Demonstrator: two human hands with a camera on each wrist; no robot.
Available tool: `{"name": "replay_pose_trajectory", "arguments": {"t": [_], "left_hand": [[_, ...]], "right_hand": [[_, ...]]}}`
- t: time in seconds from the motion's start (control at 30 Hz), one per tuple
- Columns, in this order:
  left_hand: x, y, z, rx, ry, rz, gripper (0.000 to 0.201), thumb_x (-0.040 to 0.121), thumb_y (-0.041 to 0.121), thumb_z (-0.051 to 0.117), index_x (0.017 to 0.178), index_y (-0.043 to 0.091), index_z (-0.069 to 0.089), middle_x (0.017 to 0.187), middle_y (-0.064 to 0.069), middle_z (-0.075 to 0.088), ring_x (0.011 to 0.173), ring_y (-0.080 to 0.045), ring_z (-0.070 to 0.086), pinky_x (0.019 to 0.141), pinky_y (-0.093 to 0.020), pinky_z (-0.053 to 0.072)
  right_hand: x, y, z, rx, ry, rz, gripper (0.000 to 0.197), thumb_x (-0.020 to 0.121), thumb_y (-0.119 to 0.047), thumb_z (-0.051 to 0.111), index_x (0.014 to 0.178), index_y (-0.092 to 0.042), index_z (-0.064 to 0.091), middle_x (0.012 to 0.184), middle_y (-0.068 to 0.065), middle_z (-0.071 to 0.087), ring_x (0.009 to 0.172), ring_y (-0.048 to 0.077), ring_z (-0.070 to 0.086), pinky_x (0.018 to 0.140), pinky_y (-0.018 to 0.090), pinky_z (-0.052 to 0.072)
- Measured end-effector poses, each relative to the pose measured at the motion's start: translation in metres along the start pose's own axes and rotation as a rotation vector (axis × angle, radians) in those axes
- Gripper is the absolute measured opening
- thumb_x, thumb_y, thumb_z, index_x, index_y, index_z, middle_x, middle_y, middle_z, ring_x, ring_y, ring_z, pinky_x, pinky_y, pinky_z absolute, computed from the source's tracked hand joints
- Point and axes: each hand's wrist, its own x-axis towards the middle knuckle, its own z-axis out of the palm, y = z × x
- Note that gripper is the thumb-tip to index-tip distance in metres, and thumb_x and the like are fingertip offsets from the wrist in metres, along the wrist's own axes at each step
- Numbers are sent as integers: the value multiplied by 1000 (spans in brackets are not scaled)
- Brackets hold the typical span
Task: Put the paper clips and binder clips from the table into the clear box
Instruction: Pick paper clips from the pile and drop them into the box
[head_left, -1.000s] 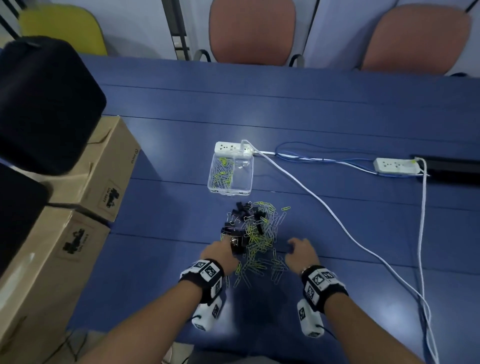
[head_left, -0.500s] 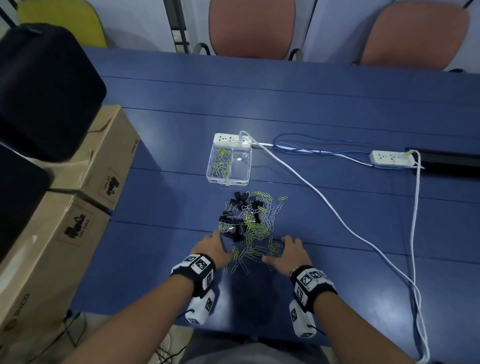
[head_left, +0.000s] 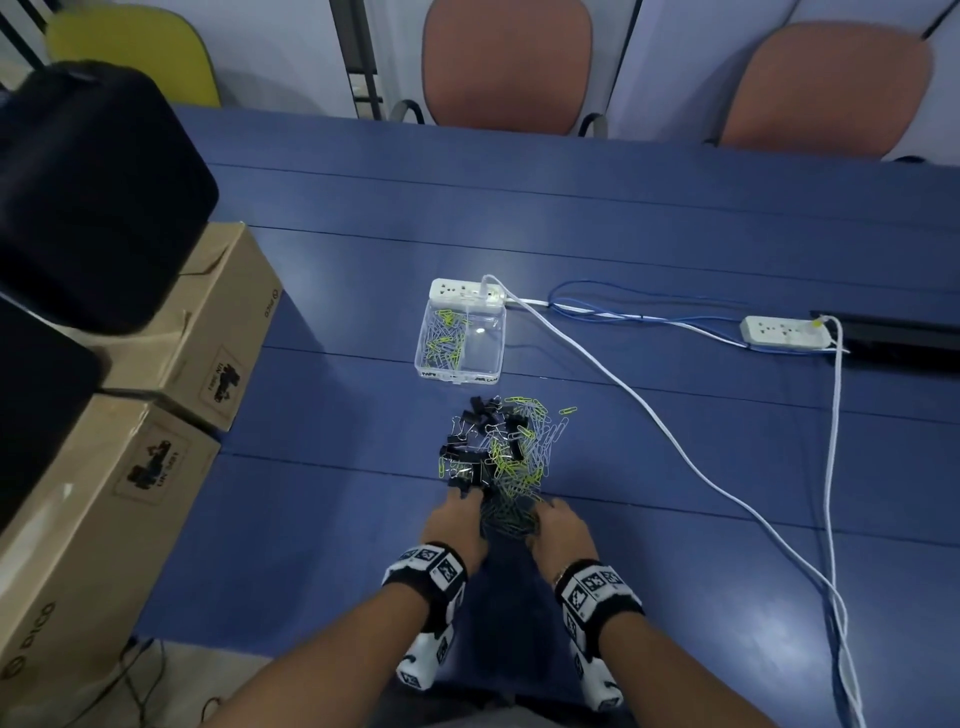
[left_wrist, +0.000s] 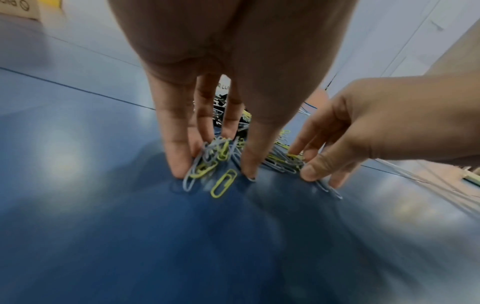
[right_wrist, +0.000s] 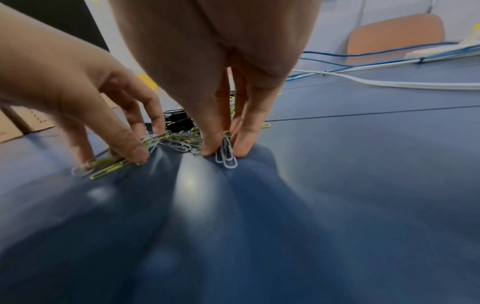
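A pile of yellow and pale blue paper clips (head_left: 535, 431) mixed with black binder clips (head_left: 467, 452) lies on the blue table. Beyond it stands the clear box (head_left: 457, 375), with paper clips in its left compartment. Both hands work the pile's near end, close together. My left hand (head_left: 457, 519) has its fingertips on the table and pinches a bunch of clips between thumb and fingers (left_wrist: 213, 162). My right hand (head_left: 563, 530) pinches a couple of blue clips (right_wrist: 227, 158) between thumb and fingers (right_wrist: 223, 152). One yellow clip (left_wrist: 223, 183) lies loose just in front of the left fingers.
A white power strip (head_left: 467, 291) touches the box's far side. Its white cable (head_left: 649, 415) runs right of the pile toward the near edge. A second strip (head_left: 784, 332) lies at the right. Cardboard boxes (head_left: 208, 332) and a black object (head_left: 88, 197) stand on the left.
Both hands have drawn inward toward each other, raking the near clips into a tighter bunch between them. The box and the far part of the pile have not moved.
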Motion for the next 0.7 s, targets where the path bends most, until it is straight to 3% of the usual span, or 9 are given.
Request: {"name": "replay_pose_trajectory", "arguments": {"t": [0.17, 0.3, 0.5, 0.63, 0.7], "left_hand": [[8, -5, -7, -62, 12, 38, 22, 78, 3, 52, 97, 11, 55, 104, -13, 58, 88, -34, 59, 74, -41, 53], [13, -6, -11, -113, 34, -6, 28, 71, -4, 45, 90, 11, 60, 97, -9, 59, 85, -31, 59, 69, -34, 49], [16, -6, -11, -80, 42, 8, 26, 69, -7, 44, 84, 13, 52, 92, -9, 57, 80, -31, 58, 67, -36, 47], [19, -12, -15, -88, 8, -5, 25, 67, -6, 42, 75, 18, 42, 83, -9, 61, 75, -30, 59, 59, -35, 46], [21, -17, -18, -124, -9, -28, 24, 64, -4, 40, 70, 20, 40, 81, -8, 62, 74, -29, 58, 57, -32, 44]], "right_hand": [[2, -2, -2, -29, -28, -13, 24, 85, -2, 52, 107, -7, 60, 113, 12, 60, 102, 30, 60, 85, 34, 48], [3, -7, -7, -33, -53, 30, 18, 83, 0, 50, 96, -10, 57, 111, 12, 60, 99, 29, 59, 76, 30, 44], [5, -13, -13, -4, -85, 46, 18, 81, 2, 48, 86, -15, 48, 111, 11, 56, 99, 29, 58, 79, 31, 45], [6, -12, -18, 10, -121, 76, 20, 80, 0, 47, 89, -16, 56, 103, 9, 64, 88, 26, 59, 70, 28, 43], [7, -9, -24, 46, -128, 102, 20, 78, -2, 48, 85, -18, 59, 99, 7, 67, 89, 25, 62, 71, 29, 47]]}}
